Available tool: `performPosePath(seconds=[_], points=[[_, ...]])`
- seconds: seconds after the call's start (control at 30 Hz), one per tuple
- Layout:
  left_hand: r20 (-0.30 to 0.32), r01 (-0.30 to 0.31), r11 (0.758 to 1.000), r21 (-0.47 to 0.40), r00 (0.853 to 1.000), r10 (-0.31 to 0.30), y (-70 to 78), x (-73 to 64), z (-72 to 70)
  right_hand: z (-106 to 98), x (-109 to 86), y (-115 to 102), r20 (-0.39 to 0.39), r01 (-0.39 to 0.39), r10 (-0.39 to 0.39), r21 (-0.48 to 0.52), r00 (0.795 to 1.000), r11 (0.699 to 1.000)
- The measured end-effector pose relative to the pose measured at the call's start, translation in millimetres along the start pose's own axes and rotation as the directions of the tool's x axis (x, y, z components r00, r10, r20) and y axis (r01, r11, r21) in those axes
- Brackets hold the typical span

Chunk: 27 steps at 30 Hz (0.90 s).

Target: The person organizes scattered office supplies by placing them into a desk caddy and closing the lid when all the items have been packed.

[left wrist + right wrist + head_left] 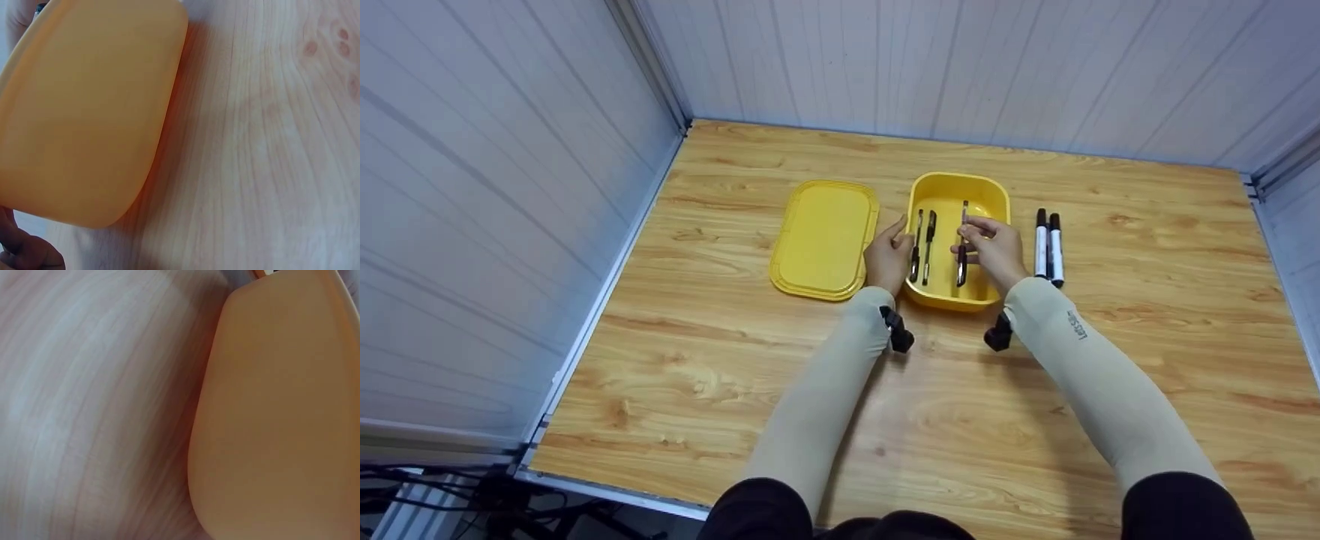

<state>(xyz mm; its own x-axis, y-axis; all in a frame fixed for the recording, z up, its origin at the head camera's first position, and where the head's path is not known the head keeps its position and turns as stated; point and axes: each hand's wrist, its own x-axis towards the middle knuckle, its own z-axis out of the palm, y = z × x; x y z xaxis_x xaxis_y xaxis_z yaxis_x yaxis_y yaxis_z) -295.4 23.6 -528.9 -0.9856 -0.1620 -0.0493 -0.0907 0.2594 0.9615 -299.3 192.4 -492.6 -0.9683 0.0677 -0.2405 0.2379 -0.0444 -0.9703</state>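
Observation:
A yellow plastic box (958, 302) stands open on the table. My left hand (888, 259) grips its left wall at the rim, fingertips outside. My right hand (994, 247) reaches over the right side and pinches a pen (962, 264), black-capped end toward me, above the box floor. Two other pens, a left one (916, 255) and another beside it (929, 244), lie lengthwise in the left half. The wrist views show mostly the near outer wall of the box (90, 112) (275, 410); the pens are hidden there.
The yellow lid (825, 238) lies flat left of the box. Black-capped white markers (1041, 247) lie side by side on the right. Pale panels (840, 67) wall the wooden table (682, 360) at the back and sides.

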Motion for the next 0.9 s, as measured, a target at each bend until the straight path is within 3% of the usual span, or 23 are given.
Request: performPosePath(seconds=[0.5,0.9], points=[[-0.061,-0.052,0.996,0.078,0.997,0.056,-1.1,5.0,-2.5,7.4,11.7,0.9,-0.025,0.002,-0.003,-0.036,1.000,0.999],[-0.031,-0.052,0.996,0.070,0.998,0.054,-1.5,0.8,-1.1,9.5,14.8,4.2,-0.031,-0.028,0.029,0.007,0.999,1.000]])
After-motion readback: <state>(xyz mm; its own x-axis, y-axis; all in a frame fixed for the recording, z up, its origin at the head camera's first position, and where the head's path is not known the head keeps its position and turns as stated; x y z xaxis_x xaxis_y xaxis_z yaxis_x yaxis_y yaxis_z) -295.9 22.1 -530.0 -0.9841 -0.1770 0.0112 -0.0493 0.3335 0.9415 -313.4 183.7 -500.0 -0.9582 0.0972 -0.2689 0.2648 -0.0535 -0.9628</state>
